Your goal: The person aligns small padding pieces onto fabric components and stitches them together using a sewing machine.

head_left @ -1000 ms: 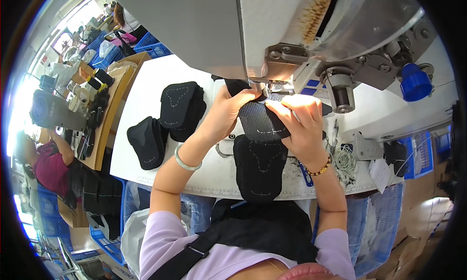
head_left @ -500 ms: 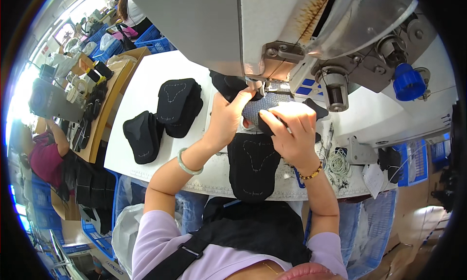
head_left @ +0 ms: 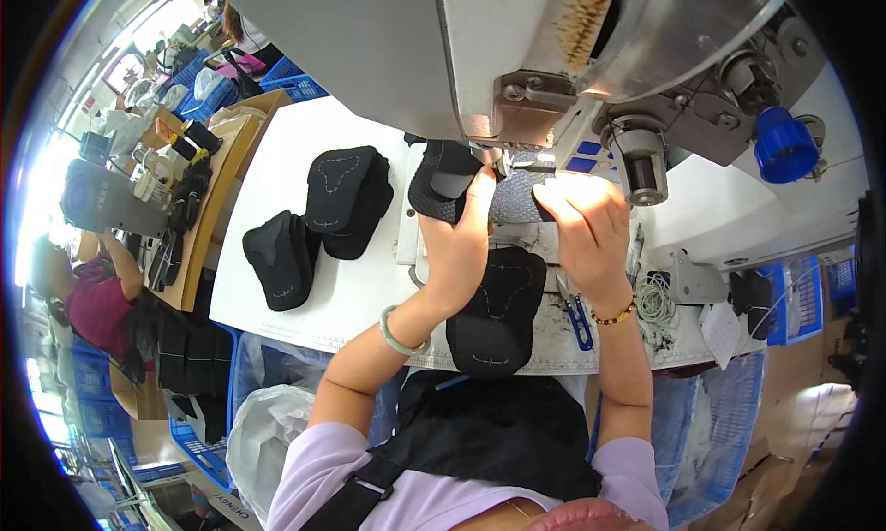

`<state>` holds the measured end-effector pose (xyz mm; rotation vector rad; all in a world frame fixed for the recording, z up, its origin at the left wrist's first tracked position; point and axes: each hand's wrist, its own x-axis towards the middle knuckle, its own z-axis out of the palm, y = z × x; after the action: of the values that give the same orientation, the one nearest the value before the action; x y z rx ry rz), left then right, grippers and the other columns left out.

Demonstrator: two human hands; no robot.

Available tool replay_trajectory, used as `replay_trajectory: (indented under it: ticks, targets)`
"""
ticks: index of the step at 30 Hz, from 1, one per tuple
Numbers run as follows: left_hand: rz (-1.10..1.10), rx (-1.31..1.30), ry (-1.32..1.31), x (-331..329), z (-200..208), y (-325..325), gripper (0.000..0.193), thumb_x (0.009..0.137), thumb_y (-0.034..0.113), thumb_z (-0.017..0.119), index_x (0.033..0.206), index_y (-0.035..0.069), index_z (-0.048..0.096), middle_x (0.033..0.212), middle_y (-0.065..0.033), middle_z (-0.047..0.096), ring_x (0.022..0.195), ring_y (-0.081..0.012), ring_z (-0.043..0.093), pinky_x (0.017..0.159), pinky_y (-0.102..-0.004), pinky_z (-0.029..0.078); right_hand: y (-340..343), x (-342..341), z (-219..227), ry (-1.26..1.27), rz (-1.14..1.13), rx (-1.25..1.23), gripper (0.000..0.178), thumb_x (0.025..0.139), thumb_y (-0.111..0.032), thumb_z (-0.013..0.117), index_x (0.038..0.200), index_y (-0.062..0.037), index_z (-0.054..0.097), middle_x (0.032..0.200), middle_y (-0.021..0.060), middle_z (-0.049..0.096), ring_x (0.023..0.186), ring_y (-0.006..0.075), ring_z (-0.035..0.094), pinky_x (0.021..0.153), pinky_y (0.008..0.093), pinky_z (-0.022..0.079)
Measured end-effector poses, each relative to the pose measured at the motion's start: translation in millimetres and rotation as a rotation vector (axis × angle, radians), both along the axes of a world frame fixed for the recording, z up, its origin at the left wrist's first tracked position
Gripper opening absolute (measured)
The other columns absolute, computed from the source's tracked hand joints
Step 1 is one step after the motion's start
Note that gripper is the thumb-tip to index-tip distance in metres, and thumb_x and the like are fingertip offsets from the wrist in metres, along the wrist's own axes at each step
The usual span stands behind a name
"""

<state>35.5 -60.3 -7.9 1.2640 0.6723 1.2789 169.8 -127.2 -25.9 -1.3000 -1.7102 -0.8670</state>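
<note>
Under the needle area of the sewing machine (head_left: 535, 107) lies a grey woven fabric piece (head_left: 519, 197) with black parts. My left hand (head_left: 459, 250) grips its left part, a folded black flap (head_left: 437, 182), with the thumb along the edge. On the right, my right hand (head_left: 592, 228) pinches the grey fabric's edge with closed fingers. A stack of black padded pieces (head_left: 498, 314) with pale chalk-like outlines lies just below my hands. Two more black stacks, a larger one (head_left: 347, 199) and a smaller one (head_left: 280, 259), are to the left.
Blue thread snips (head_left: 579, 323) and a coil of pale cord (head_left: 655, 300) lie at the right of the white tabletop (head_left: 369, 300). Blue baskets (head_left: 715, 420) stand below the table. Another person (head_left: 100, 300) sits at the far left.
Both hands have moved slightly apart, the right one to the right. The black flap at the left is now folded up into view, and the snips are more exposed.
</note>
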Motion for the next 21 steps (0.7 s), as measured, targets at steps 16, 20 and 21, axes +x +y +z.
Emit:
replay_trajectory:
  ticks: [16, 20, 21]
  targets:
    - [-0.498, -0.351, -0.362, -27, 0, 28, 0.050, 0.095, 0.040, 0.030, 0.099, -0.002, 0.057, 0.088, -0.0112, 0.063, 0.072, -0.0210, 0.062, 0.061, -0.0346, 0.050, 16, 17, -22, 0.289, 0.119, -0.008, 0.034, 0.070, 0.017, 0.050, 0.096, 0.0001, 0.063, 0.090, 0.0092, 0.064, 0.073, 0.0207, 0.053, 0.068, 0.0281, 0.041]
    - [-0.630, -0.451, -0.115, -25, 10, 58, 0.017, 0.085, 0.011, 0.054, 0.096, -0.002, 0.058, 0.089, -0.0096, 0.063, 0.077, -0.0151, 0.062, 0.068, -0.0246, 0.052, 15, 14, -18, 0.316, 0.094, -0.026, 0.037, 0.068, 0.019, 0.049, 0.096, -0.0008, 0.063, 0.089, 0.0082, 0.063, 0.077, 0.0202, 0.052, 0.072, 0.0281, 0.041]
    - [-0.626, -0.401, -0.011, -26, 11, 61, 0.019, 0.084, 0.009, 0.055, 0.098, -0.003, 0.059, 0.092, -0.0095, 0.063, 0.081, -0.0145, 0.062, 0.073, -0.0235, 0.051, 15, 13, -18, 0.319, 0.087, -0.031, 0.037, 0.068, 0.019, 0.049, 0.096, -0.0013, 0.063, 0.089, 0.0079, 0.063, 0.079, 0.0202, 0.053, 0.073, 0.0281, 0.041]
